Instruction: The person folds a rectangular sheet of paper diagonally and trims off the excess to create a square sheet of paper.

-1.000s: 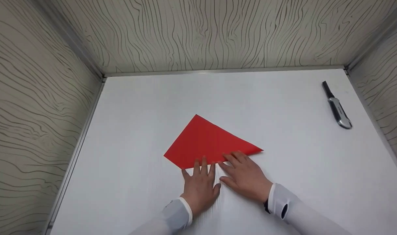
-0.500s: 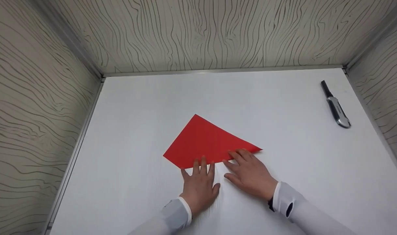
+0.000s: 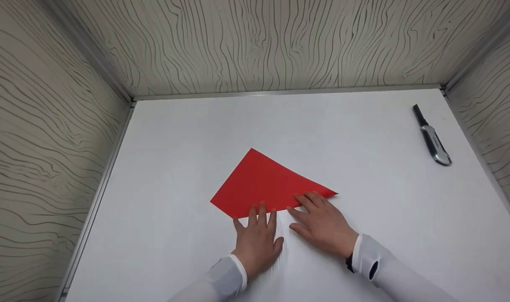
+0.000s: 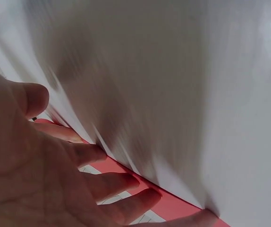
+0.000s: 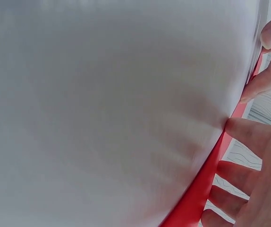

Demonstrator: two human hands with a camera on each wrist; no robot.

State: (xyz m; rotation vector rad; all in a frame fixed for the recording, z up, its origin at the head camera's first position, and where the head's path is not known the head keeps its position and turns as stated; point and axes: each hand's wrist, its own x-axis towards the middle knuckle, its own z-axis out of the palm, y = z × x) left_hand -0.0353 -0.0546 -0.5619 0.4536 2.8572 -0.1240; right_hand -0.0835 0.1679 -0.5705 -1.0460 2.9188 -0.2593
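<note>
A sheet of red paper (image 3: 255, 180), folded into a kite-like shape, lies on the white table in the head view, one point toward the back and a narrow tip to the right. My left hand (image 3: 257, 245) has its fingers spread, the fingertips resting on the paper's near edge. To its right, my right hand (image 3: 324, 226) presses its fingertips on the same edge closer to the right tip, thumb held apart on the near side. The left wrist view shows the red paper (image 4: 173, 206) under the fingertips; in the right wrist view the paper's edge (image 5: 192, 203) lifts slightly near the fingers.
A black and silver utility lighter (image 3: 434, 142) lies at the back right of the white table (image 3: 175, 138). Panels with a wood-grain pattern (image 3: 255, 46) stand along the back and both sides, with metal strips at the table's edges.
My right hand has slid a little to the right along the paper's near edge, then held about still. The left hand and the paper have stayed nearly in place.
</note>
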